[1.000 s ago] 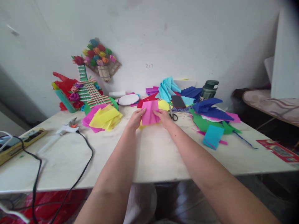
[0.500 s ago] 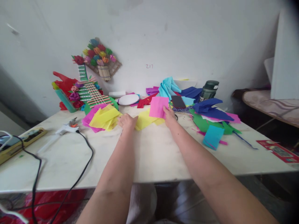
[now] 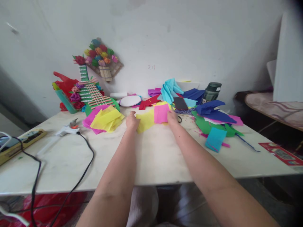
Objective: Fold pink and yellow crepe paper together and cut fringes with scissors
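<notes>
My right hand (image 3: 172,118) pinches the right edge of a pink square of crepe paper (image 3: 161,113). Under and beside that square lies a yellow sheet of crepe paper (image 3: 146,121) on the tabletop. At the left edge of the yellow sheet is my left hand (image 3: 133,121), its thumb apart from the fingers and nothing visible in it. To its left rests a pile of folded yellow paper (image 3: 108,119) over magenta paper (image 3: 91,120). A black scissors handle (image 3: 180,119) shows just right of my right hand.
A glue gun (image 3: 68,129) with a black cord and a power strip (image 3: 23,143) lie on the left. Behind stand a paper-flower guitar (image 3: 94,94) and a white disc (image 3: 130,101). On the right are a phone (image 3: 180,103), blue paper (image 3: 210,108) and a dark bottle (image 3: 211,92).
The pink square has come down and slightly right, now lower over the yellow sheet. My left hand has moved a little right, away from the yellow pile.
</notes>
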The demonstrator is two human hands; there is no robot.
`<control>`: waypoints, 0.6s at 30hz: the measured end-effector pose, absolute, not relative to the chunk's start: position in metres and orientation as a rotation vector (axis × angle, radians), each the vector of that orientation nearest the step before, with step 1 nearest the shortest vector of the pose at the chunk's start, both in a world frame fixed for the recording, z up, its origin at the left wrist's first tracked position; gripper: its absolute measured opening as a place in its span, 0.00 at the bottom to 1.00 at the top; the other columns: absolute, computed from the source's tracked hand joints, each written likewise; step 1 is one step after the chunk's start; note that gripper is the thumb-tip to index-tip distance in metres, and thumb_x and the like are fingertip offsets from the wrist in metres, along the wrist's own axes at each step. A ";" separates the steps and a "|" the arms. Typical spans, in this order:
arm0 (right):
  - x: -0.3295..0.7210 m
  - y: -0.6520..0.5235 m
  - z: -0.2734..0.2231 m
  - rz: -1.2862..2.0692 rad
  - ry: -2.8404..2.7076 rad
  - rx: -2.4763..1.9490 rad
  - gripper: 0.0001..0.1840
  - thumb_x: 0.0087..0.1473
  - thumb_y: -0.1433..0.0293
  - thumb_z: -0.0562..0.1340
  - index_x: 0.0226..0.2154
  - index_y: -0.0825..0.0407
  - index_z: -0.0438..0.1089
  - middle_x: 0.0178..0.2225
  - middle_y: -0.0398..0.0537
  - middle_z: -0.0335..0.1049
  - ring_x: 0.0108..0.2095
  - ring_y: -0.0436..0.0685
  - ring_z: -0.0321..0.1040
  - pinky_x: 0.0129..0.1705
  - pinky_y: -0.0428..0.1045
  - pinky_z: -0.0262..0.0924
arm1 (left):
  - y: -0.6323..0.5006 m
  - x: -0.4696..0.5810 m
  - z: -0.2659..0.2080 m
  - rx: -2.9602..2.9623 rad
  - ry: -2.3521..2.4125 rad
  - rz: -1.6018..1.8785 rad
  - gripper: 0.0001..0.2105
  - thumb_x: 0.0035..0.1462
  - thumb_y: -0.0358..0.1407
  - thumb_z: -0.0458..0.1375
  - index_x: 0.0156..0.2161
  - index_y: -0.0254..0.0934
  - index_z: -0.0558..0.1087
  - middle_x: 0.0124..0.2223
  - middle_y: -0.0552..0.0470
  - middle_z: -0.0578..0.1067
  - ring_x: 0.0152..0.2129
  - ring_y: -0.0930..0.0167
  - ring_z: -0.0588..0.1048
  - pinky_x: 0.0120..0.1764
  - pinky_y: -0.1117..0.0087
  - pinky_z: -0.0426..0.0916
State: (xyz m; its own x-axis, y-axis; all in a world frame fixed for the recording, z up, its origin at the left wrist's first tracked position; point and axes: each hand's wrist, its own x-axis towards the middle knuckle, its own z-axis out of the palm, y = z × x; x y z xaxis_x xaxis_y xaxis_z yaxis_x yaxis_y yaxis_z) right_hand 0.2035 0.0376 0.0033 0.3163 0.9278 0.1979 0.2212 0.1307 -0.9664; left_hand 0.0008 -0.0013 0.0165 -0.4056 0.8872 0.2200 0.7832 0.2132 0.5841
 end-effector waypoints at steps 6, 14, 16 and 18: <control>0.211 0.033 0.015 0.531 -0.973 -1.518 0.15 0.52 0.64 0.51 0.36 0.53 0.69 0.38 0.53 0.70 0.41 0.59 0.64 0.45 0.55 0.56 | 0.004 -0.001 0.015 1.607 2.296 0.923 0.11 0.46 0.34 0.57 0.38 0.37 0.70 0.37 0.46 0.75 0.38 0.64 0.72 0.38 0.69 0.63; 0.190 0.031 0.009 1.223 -1.031 -0.718 0.13 0.43 0.64 0.60 0.33 0.53 0.69 0.32 0.46 0.73 0.37 0.54 0.68 0.41 0.50 0.61 | 0.008 0.005 0.007 1.490 1.814 1.286 0.06 0.48 0.33 0.55 0.34 0.36 0.67 0.32 0.50 0.74 0.30 0.69 0.73 0.33 0.71 0.66; 0.188 0.032 0.006 1.216 -1.167 -0.744 0.12 0.44 0.63 0.59 0.32 0.53 0.69 0.32 0.45 0.73 0.36 0.54 0.68 0.41 0.50 0.60 | 0.007 0.010 0.004 1.382 1.604 1.338 0.08 0.49 0.31 0.55 0.37 0.36 0.66 0.31 0.51 0.74 0.27 0.71 0.74 0.31 0.72 0.67; 0.189 0.035 0.003 1.099 -1.369 -0.910 0.09 0.46 0.64 0.58 0.28 0.53 0.69 0.31 0.45 0.72 0.36 0.54 0.67 0.42 0.50 0.59 | 0.007 0.013 0.004 1.330 1.536 1.338 0.10 0.48 0.31 0.55 0.38 0.36 0.65 0.29 0.51 0.74 0.24 0.72 0.73 0.29 0.72 0.67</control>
State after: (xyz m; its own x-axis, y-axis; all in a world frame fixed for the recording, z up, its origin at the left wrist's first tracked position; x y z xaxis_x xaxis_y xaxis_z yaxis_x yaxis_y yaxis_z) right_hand 0.1891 0.0346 0.0031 -0.0995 0.9551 0.2791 -0.0660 0.2736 -0.9596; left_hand 0.0132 0.0072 0.0038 -0.2333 0.9653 0.1177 0.2489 -0.0577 0.9668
